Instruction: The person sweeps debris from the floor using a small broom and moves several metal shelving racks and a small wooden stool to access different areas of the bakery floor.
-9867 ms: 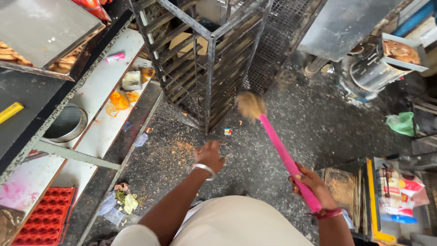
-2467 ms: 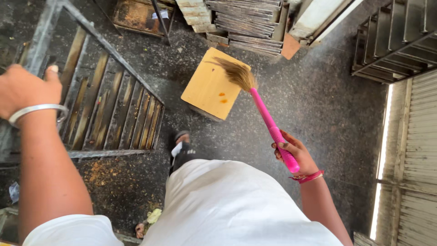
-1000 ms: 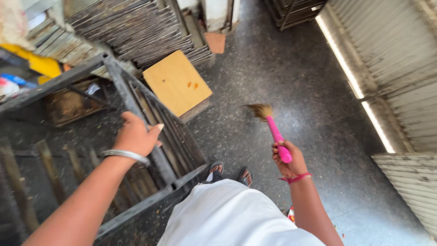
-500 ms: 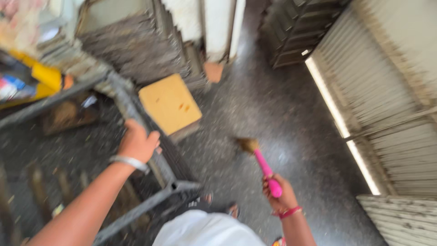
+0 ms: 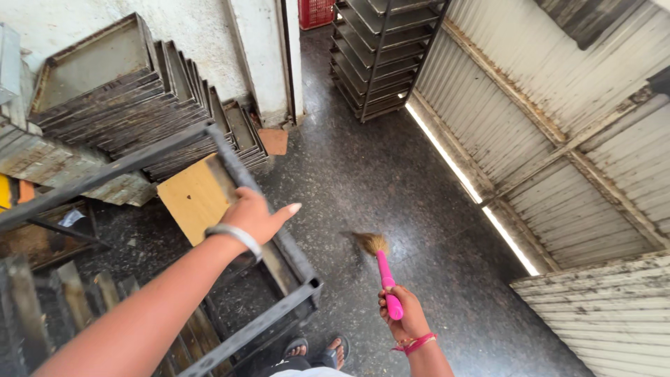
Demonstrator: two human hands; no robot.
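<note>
Pink-handled broom (image 5: 382,269) sits clamped in the right hand (image 5: 403,315), bristles on the floor (image 5: 391,181), while left hand (image 5: 255,215) fingers grip the metal rack (image 5: 279,244).

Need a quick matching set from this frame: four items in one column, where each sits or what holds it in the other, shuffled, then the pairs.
Items
1. pink-handled broom
2. metal rack frame
3. stack of baking trays
4. wooden board

Place or state
A. piled against the white wall, upper left
B. gripped by the right hand, bristles down on the dark floor
C. lying flat on the floor by the tray stack, partly behind the rack bar
D. top bar under the left hand

Pairs: 1-B, 2-D, 3-A, 4-C
</note>
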